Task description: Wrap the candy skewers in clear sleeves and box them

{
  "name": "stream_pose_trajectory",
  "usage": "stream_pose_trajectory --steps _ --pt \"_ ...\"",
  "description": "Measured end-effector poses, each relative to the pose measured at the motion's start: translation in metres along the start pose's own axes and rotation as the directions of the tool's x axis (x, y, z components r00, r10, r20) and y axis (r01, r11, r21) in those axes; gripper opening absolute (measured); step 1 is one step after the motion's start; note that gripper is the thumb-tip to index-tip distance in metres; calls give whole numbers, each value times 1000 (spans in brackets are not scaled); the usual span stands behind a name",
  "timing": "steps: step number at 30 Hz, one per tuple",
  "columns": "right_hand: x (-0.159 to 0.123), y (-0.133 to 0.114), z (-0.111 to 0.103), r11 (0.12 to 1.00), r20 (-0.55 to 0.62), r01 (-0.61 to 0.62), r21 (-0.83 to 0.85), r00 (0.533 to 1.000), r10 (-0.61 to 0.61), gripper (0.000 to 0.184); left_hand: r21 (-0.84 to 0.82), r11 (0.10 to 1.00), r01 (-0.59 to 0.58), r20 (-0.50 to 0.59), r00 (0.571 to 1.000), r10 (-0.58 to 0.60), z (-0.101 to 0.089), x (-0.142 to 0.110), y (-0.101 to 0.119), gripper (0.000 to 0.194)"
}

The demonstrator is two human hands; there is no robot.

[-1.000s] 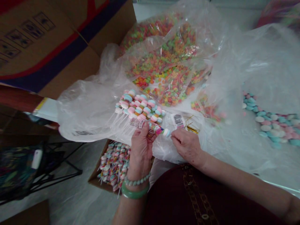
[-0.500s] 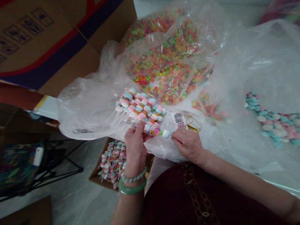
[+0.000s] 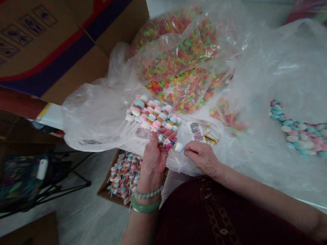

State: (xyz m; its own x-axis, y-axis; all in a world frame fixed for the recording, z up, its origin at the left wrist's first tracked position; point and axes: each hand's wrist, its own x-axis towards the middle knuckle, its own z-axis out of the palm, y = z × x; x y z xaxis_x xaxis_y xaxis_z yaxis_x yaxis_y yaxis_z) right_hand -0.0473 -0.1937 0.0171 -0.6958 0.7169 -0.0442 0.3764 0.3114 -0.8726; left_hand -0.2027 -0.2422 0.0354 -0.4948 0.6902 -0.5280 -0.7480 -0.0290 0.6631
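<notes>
"What's in the left hand (image 3: pixel 154 161)?"

"A candy skewer (image 3: pixel 168 143), gripped across the palm and fingers. The right hand (image 3: pixel 201 157) sits just beside its pale end."

"And around them?"

"Far side: pastel candy skewers (image 3: pixel 152 115) in a clear plastic bag (image 3: pixel 87 124), with gold twist ties (image 3: pixel 211 139) to the right. Nearer, a cardboard box (image 3: pixel 125 178) holds more skewers (image 3: pixel 125 177)."

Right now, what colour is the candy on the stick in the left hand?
Pink and pale aqua: the candy stick in the left hand, best in the head view.
</notes>
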Motion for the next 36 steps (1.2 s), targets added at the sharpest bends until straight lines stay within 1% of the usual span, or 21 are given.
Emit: stream_pose_trajectory --steps 3,6,7,9,11,13,17,20,22,23,24,26,27,28,29,30,31,32,33,34,36 --pt "-3 -2 2 996 47 -50 77 998 46 13 38 998 49 14 999 -49 1 -1 -2 38" --pt "-5 -3 0 956 114 -181 230 981 158 15 66 992 107 7 994 -108 -3 2 -1 42" --pt "-5 -3 -2 938 120 -221 267 973 195 15 69 992 103 1 995 -103 -5 4 -1 40" --pt "-4 -3 -5 917 106 -261 303 965 240 16 80 996 38 -9 999 -38 -8 5 -1 36" --pt "-2 -2 -6 913 94 -266 309 964 249 16 92 994 -60 -10 998 61 -9 5 -1 34" --pt "0 -1 -7 910 100 -268 318 963 249 16 98 990 -104 8 995 103 -9 2 -2 34" --pt "0 1 -4 921 108 -265 284 964 244 16 87 994 -73 47 996 69 -4 -4 -4 35" --pt "-1 -4 -2 957 80 -193 215 980 179 15 78 996 -35 43 999 32 -2 -5 -6 32" --pt "-2 -9 -2 946 115 -181 269 981 156 16 74 997 33 26 999 -35 -3 -4 -6 33" --pt "-2 -11 -3 911 157 -224 346 971 179 16 68 995 73 21 997 -74 -4 -2 -6 34" --pt "-2 -13 -4 849 208 -295 438 952 224 15 56 993 104 23 994 -105 -5 -1 -5 35" --pt "0 -13 -6 659 309 -451 602 893 328 14 21 993 116 46 992 -117 -8 3 -4 36" --pt "1 -12 -7 566 348 -505 652 862 368 14 5 996 92 57 994 -92 -9 4 -3 34" --pt "2 -10 -8 496 371 -538 682 838 399 15 -5 998 56 63 996 -55 -10 5 -3 33" --pt "3 -8 -8 452 384 -557 697 822 422 16 -11 1000 20 61 998 -19 -10 5 -3 32" --pt "4 -7 -8 432 386 -567 701 811 439 17 -12 1000 -8 51 999 8 -10 5 -3 31" --pt "5 -5 -7 432 380 -569 700 808 450 17 -12 1000 -20 38 999 21 -10 4 -3 30" --pt "5 -4 -7 453 362 -560 694 815 452 17 -11 1000 -23 25 999 24 -10 3 -3 29" --pt "5 -3 -7 497 332 -538 681 832 445 16 -6 1000 -21 14 1000 21 -9 1 -3 28" --pt "5 -2 -6 563 290 -504 655 856 428 15 7 1000 -17 8 1000 17 -9 0 -3 26" --pt "4 1 -6 735 183 -409 541 910 371 14 60 998 -5 12 1000 5 -9 -2 -2 25"
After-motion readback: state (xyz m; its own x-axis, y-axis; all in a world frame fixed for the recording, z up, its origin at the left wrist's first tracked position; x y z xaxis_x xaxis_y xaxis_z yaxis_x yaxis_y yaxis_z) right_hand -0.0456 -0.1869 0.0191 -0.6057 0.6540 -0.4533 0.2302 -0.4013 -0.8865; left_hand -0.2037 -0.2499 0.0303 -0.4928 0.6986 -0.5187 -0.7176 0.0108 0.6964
